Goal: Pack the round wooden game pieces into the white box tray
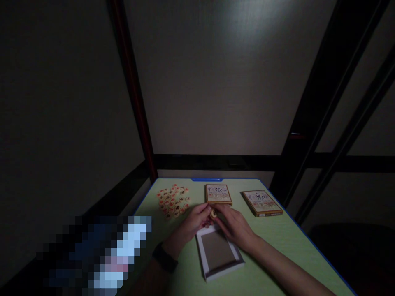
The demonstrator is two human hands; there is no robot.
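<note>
My left hand [199, 218] and my right hand [236, 226] meet above the far edge of an open, shallow box [202, 255] with white rims and a grey-brown floor. Between them is a round wooden Chinese chess piece [213, 213], its marked face turned up. The left fingers are curled closed against its left side, while the right thumb and fingers close round it from the right. Whether more pieces lie inside the left hand is hidden. To the left, a loose cluster of Chinese chess pieces [174, 202] with red and dark characters is spread on the table.
Just beyond my hands lies a flat printed box [218, 193], and a second printed box [262, 202] sits near the right edge. The green table [277, 255] has a blue rim. A wall [216, 102] stands behind it. A pixelated patch covers the lower left.
</note>
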